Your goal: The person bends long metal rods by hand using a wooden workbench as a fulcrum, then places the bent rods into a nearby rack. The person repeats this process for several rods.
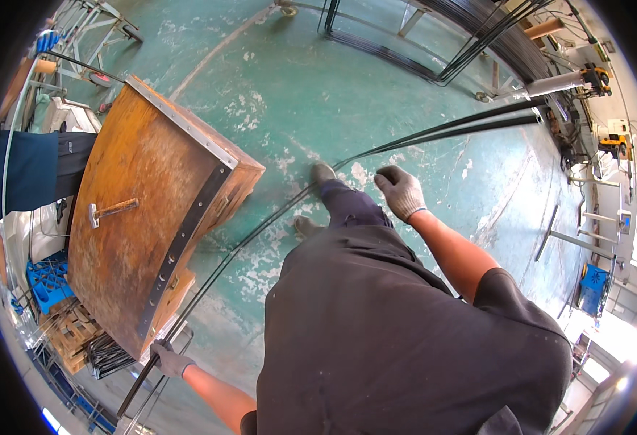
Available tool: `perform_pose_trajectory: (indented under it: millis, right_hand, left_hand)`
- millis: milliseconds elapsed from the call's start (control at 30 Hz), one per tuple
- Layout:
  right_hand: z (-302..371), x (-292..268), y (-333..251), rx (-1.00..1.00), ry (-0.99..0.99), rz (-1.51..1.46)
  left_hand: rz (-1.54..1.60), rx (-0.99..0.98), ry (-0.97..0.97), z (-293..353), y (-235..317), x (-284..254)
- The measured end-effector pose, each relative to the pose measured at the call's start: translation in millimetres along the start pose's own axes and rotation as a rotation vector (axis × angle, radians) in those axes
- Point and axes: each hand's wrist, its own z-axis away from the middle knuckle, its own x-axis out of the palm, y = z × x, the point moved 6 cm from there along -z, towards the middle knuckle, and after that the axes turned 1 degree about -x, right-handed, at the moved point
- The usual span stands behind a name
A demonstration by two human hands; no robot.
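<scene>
My left hand (170, 359), in a grey glove, is closed round long thin black rods (239, 246) beside the near corner of a worn wooden worktable (152, 167). The rods run slantwise past my shoes, over the green floor, to the far right, where they spread slightly apart. My right hand (400, 192), also gloved, hangs just to the right of my knee. Its fingers are loosely curled, with nothing seen in them, and it is apart from the rods. On the tabletop lies a hammer (113, 210) with a wooden handle.
Metal strips edge the worktable. Across it stands another person in dark clothes (32, 170), whose blue-gloved hand (47, 41) is near a thin dark bar. A rack of bent black rods (387, 54) stands ahead. Blue crates (49, 281) and a wooden pallet (72, 330) are at left.
</scene>
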Motion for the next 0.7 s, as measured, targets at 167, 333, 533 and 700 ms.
perform_pose_trajectory:
  millis: [167, 333, 533, 700]
  right_hand:
    - [-44, 39, 16, -0.005, 0.111, -0.082]
    - [-67, 29, 11, 0.146, 0.186, 0.144]
    - [-41, 15, 10, 0.242, 0.274, 0.137]
    - [-36, -6, 5, 0.15, 0.417, 0.106]
  left_hand:
    - [-0.056, 0.012, 0.013, 1, 8, 1]
    - [-0.1, -0.018, 0.065, 13, 16, -1]
    - [-0.029, -0.018, 0.103, 4, -2, -11]
    - [-0.019, -0.02, 0.135, 9, -4, -11]
